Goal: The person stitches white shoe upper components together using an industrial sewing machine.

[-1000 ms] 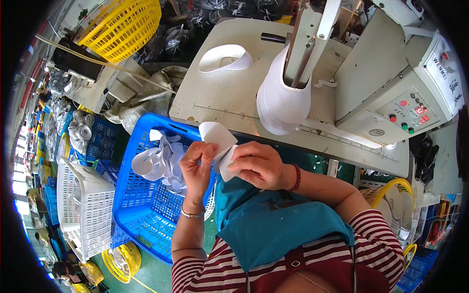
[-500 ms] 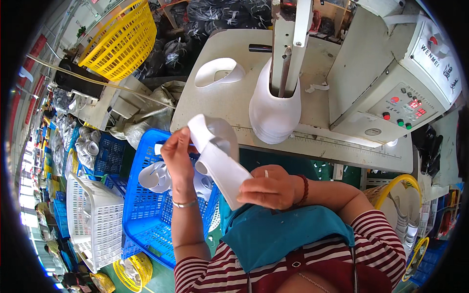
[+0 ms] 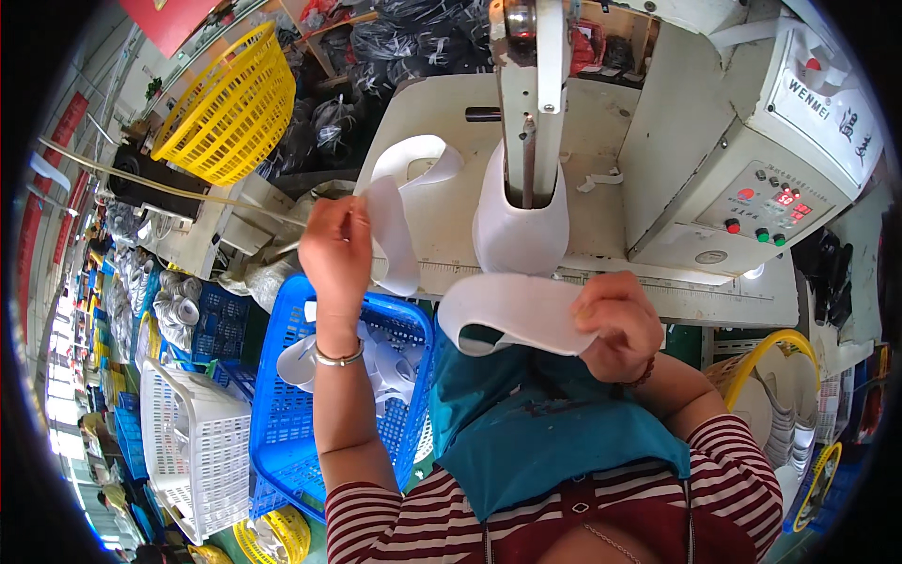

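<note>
My left hand (image 3: 335, 254) is raised over the blue basket, its fingers closed on a white curved band (image 3: 393, 240) that looks like a slipper upper. The band hangs beside the left part of the machine table's front edge. In front of my apron, my right hand (image 3: 618, 326) pinches the right end of another white curved band (image 3: 512, 308), which bends into an open loop. A stack of white rounded uppers (image 3: 520, 230) sits around the post of the machine (image 3: 532, 103). Behind the left-hand band, one more white band (image 3: 434, 160) lies on the table (image 3: 404, 117).
Below my left forearm, the blue basket (image 3: 268, 414) holds several white pieces. A white basket (image 3: 193, 451) stands to its left, and a yellow basket (image 3: 230, 103) is at the back left. The control box (image 3: 752, 179) rises at right, above a yellow basket (image 3: 808, 348) of stacked white pieces.
My hands have moved apart. The white pieces, close together between both hands before, are now two separate bands, one in each hand. The left hand rose; the right hand moved right and up.
</note>
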`<control>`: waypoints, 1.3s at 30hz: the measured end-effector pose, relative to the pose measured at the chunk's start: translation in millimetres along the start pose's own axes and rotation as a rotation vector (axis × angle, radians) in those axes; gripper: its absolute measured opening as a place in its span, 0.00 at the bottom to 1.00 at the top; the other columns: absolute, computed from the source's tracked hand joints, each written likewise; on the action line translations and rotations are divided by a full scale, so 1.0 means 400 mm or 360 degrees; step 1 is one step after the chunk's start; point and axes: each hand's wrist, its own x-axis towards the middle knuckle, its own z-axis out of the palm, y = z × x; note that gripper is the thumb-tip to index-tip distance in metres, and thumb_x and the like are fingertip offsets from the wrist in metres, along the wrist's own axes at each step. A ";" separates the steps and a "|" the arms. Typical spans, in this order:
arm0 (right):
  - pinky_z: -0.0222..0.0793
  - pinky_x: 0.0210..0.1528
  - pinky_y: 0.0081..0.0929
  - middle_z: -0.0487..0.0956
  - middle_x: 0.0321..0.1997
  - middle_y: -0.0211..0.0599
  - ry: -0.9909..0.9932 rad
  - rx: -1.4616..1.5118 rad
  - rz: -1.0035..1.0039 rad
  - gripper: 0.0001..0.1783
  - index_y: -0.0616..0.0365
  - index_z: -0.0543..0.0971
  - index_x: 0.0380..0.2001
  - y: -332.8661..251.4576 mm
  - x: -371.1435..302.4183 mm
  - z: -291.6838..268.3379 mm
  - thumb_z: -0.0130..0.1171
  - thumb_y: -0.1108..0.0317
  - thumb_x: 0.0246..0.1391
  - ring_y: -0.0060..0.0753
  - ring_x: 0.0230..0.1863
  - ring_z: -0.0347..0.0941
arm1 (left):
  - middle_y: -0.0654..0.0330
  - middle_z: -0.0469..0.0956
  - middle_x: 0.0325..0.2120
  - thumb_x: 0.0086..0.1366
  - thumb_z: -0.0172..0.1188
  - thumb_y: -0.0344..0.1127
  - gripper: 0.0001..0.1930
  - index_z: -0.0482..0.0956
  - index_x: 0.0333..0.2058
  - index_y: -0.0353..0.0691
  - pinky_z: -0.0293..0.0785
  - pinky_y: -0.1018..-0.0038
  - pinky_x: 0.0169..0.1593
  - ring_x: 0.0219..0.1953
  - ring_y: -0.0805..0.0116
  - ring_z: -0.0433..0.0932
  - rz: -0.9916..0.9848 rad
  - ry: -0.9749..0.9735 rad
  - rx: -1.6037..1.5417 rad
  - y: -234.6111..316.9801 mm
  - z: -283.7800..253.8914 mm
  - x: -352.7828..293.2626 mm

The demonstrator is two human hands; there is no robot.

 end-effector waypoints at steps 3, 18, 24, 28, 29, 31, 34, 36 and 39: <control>0.68 0.39 0.25 0.73 0.35 0.45 0.0081 0.0059 0.0096 0.10 0.64 0.75 0.32 0.018 -0.001 -0.009 0.61 0.72 0.46 0.34 0.36 0.72 | 0.58 0.73 0.21 0.56 0.58 0.31 0.03 0.76 0.26 0.39 0.69 0.70 0.23 0.20 0.62 0.75 0.0178 -0.0204 0.0195 0.021 0.053 0.005; 0.65 0.38 0.19 0.68 0.43 0.38 0.0101 0.0982 0.0635 0.15 0.66 0.71 0.43 0.061 0.083 -0.023 0.55 0.82 0.50 0.18 0.36 0.66 | 0.58 0.77 0.27 0.58 0.58 0.39 0.15 0.78 0.37 0.33 0.70 0.77 0.31 0.28 0.73 0.75 -0.0476 -0.0801 -0.1251 0.127 0.056 -0.024; 0.65 0.37 0.19 0.68 0.45 0.35 -0.0116 0.0973 0.0528 0.21 0.63 0.69 0.49 0.057 0.139 -0.003 0.57 0.79 0.50 0.18 0.36 0.67 | 0.63 0.76 0.33 0.59 0.60 0.36 0.14 0.73 0.38 0.31 0.68 0.82 0.37 0.35 0.78 0.72 -0.0704 -0.1715 -0.2043 0.262 0.000 0.016; 0.65 0.41 0.20 0.69 0.45 0.32 -0.0126 0.0749 0.0730 0.28 0.61 0.63 0.55 0.038 0.166 -0.012 0.58 0.66 0.53 0.18 0.42 0.67 | 0.63 0.76 0.31 0.58 0.60 0.32 0.09 0.72 0.35 0.36 0.66 0.83 0.38 0.33 0.80 0.72 -0.0942 -0.1450 -0.2296 0.267 0.008 0.027; 0.65 0.41 0.20 0.69 0.45 0.32 -0.0120 0.0737 0.0715 0.28 0.61 0.63 0.55 0.041 0.168 -0.018 0.58 0.66 0.53 0.18 0.42 0.67 | 0.63 0.76 0.31 0.58 0.60 0.32 0.09 0.72 0.35 0.36 0.66 0.83 0.38 0.33 0.80 0.72 -0.0920 -0.1457 -0.2298 0.274 0.002 0.036; 0.64 0.40 0.20 0.70 0.44 0.30 -0.0414 0.1207 0.1093 0.26 0.61 0.64 0.54 0.042 0.172 -0.028 0.57 0.63 0.55 0.15 0.44 0.65 | 0.61 0.76 0.31 0.58 0.60 0.32 0.09 0.72 0.35 0.36 0.66 0.82 0.39 0.33 0.80 0.73 -0.0904 -0.1330 -0.2327 0.283 -0.009 0.050; 0.64 0.38 0.16 0.74 0.36 0.25 -0.0340 0.1072 0.1118 0.16 0.62 0.72 0.43 0.037 0.194 -0.058 0.56 0.64 0.55 0.11 0.39 0.67 | 0.61 0.77 0.30 0.59 0.58 0.32 0.10 0.72 0.37 0.35 0.70 0.79 0.38 0.32 0.76 0.75 -0.1024 -0.1428 -0.2485 0.275 -0.017 0.091; 0.64 0.34 0.13 0.76 0.27 0.22 -0.0233 0.1105 0.1248 0.10 0.62 0.77 0.35 0.025 0.227 -0.077 0.57 0.66 0.54 0.11 0.31 0.68 | 0.61 0.77 0.28 0.59 0.55 0.31 0.09 0.73 0.37 0.33 0.74 0.77 0.36 0.30 0.72 0.77 -0.1095 -0.1639 -0.2759 0.272 -0.028 0.134; 0.64 0.33 0.14 0.76 0.29 0.24 -0.0038 0.1039 0.1086 0.09 0.62 0.77 0.34 0.027 0.284 -0.092 0.58 0.67 0.53 0.10 0.30 0.68 | 0.62 0.77 0.24 0.58 0.56 0.30 0.08 0.75 0.35 0.33 0.73 0.80 0.35 0.28 0.74 0.77 -0.1014 -0.1538 -0.2610 0.253 -0.023 0.186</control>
